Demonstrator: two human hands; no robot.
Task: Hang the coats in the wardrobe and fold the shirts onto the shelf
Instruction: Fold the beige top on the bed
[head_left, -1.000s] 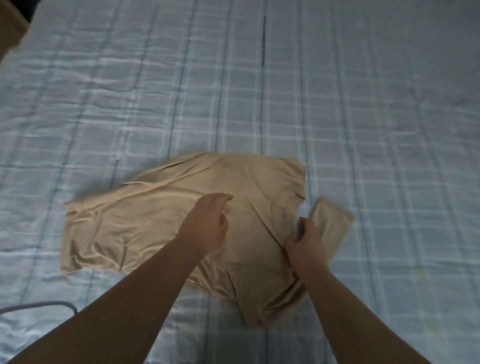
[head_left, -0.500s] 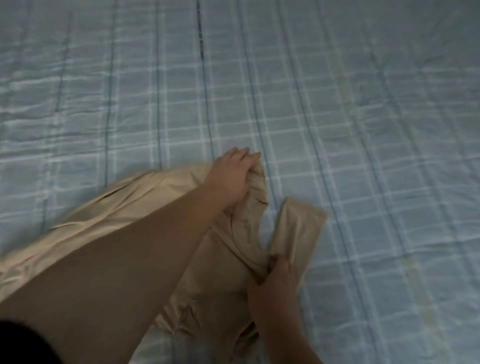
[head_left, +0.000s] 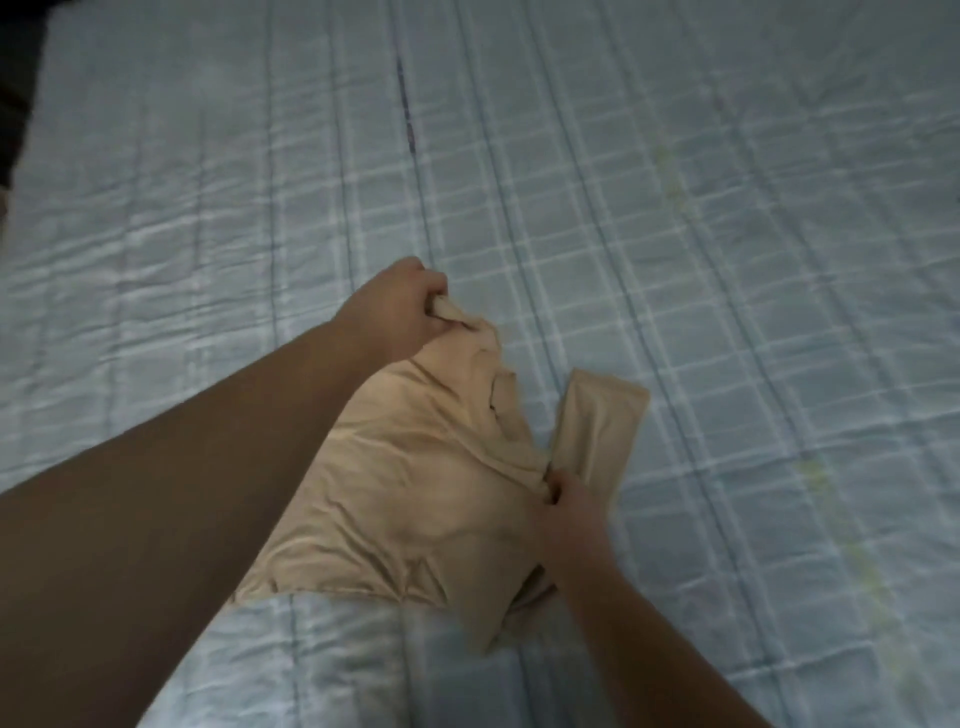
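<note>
Tan shirt (head_left: 415, 483) of soft, faintly sheeny, creased cloth, pale blue checked bedcover (head_left: 727, 260) of matt, quilted, crinkled fabric

Two bare forearms reach in from the lower edge, no sleeves, watch or rings visible, ending in the left hand (head_left: 395, 312) and the right hand (head_left: 569, 512).
</note>
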